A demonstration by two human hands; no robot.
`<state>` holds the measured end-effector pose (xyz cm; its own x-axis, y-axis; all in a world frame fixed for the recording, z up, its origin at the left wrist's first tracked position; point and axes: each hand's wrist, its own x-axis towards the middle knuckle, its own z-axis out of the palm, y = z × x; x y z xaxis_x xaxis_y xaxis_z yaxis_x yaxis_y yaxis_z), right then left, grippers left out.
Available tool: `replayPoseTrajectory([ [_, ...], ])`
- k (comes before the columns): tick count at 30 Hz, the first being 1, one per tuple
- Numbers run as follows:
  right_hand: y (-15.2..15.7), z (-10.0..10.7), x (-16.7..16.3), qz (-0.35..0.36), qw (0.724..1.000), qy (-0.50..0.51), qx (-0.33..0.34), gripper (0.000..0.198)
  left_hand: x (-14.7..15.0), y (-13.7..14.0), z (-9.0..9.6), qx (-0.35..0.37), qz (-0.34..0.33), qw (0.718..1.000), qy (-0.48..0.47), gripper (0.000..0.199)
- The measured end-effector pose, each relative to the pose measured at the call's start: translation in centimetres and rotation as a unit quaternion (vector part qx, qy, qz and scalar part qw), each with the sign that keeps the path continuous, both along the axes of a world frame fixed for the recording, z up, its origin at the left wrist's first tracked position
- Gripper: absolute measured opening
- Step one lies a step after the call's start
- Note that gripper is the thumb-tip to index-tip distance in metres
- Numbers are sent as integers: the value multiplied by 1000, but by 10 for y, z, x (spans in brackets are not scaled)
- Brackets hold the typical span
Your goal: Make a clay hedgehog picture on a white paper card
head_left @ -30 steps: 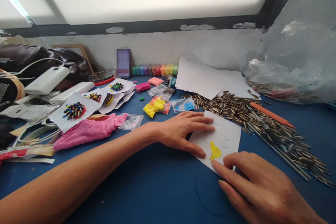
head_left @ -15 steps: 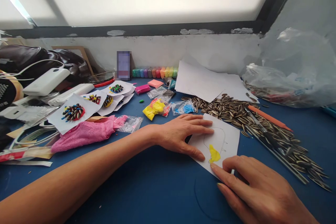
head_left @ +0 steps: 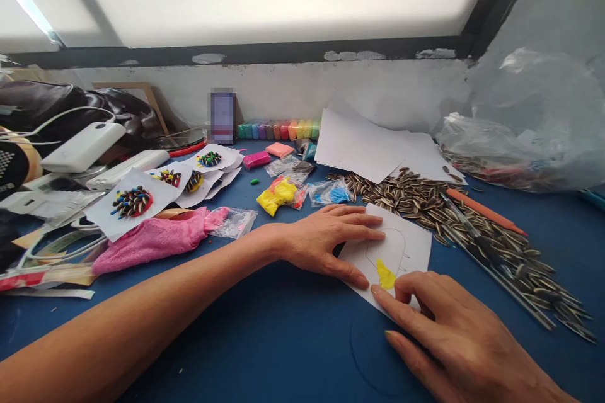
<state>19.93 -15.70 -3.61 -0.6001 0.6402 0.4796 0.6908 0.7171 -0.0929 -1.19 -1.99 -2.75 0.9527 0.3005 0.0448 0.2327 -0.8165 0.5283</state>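
Observation:
A white sheet of paper [head_left: 416,242] with a pencil outline lies on the blue table. Yellow modelling clay [head_left: 386,275] is spread over the lower part of the outline. My left hand [head_left: 331,242] rests flat on the paper's left side, fingers spread. My right hand [head_left: 439,327] is at the lower edge, its index fingertip touching the paper beside the clay. The right thumb is apart from the index finger, and nothing shows between them. The remaining right fingers are curled and partly hidden.
Sunflower seeds [head_left: 416,201] are heaped right of the paper, with an orange pen [head_left: 486,213] and a metal rod [head_left: 505,283] on them. Clay packets [head_left: 278,195], a pink cloth [head_left: 151,242] and seed-and-clay pieces on paper [head_left: 132,203] lie left. Blank sheets [head_left: 362,148] are behind.
My right hand has shifted slightly left along the lower edge of the clay, and its index fingertip is now nearer my left thumb. My left hand has stayed still.

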Motion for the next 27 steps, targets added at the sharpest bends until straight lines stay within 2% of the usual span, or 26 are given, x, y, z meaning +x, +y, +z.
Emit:
replayPoseTrajectory([
  [5,0,-2,2,4,1000,-1,18,28,0,-1,1,2,4,1000,12,73],
  [9,-2,-1,2,-20,999,1,33,24,0,0,0,0,4,1000,6,73],
  [27,-1,0,2,-43,999,1,27,22,0,0,-1,-2,4,1000,4,74],
])
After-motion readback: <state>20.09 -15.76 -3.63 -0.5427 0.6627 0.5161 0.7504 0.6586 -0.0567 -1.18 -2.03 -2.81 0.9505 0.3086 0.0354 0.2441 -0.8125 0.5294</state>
